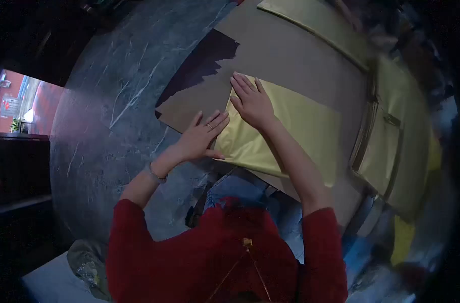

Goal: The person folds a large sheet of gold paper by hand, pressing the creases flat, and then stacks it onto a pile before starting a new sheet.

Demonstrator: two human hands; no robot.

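Observation:
A glossy yellow sheet [305, 121], fabric-like, lies over a brown-grey board [285, 48], wrinkled near its left end. My right hand [254, 103] rests flat on the sheet's upper left corner, fingers stretched out. Along the left edge is my left hand [202, 137], a ring on one finger; its fingers are spread, with fingertips touching the sheet's edge and the thumb at the lower left corner. I see nothing gripped in either hand. Whether the sheet is attached to the board cannot be made out.
A ragged dark patch [199, 60] marks the board's left end. More yellow material lies at the top [316, 22], and yellow-covered panels [386, 146] stand at the right. The board lies partly over a grey, white-streaked surface [103, 131]. A lit screen or opening [22, 103] is far left.

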